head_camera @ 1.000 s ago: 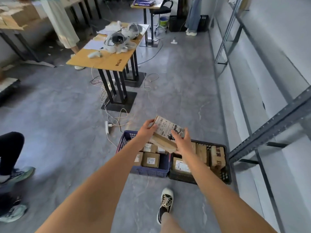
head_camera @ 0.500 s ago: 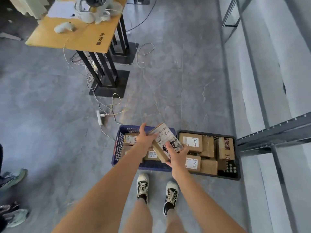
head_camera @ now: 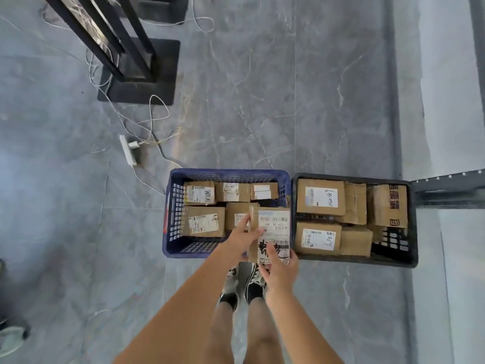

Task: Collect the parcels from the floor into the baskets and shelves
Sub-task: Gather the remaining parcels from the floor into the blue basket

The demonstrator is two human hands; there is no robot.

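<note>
Both hands hold one flat cardboard parcel [head_camera: 273,232] with a white paper label. The left hand [head_camera: 242,239] grips its side, the right hand [head_camera: 280,271] its near end – above the blue plastic basket [head_camera: 173,206], at the corner by the black basket [head_camera: 413,232] at 3 o'clock. Both hold brown boxes.

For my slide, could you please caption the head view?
Both hands hold a labelled cardboard parcel over the blue plastic basket.

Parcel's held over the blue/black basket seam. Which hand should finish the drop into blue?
Left, probably. The left hand holds the parcel on its blue basket side, already above that basket. The right hand holds the near end, outside both baskets.
</note>
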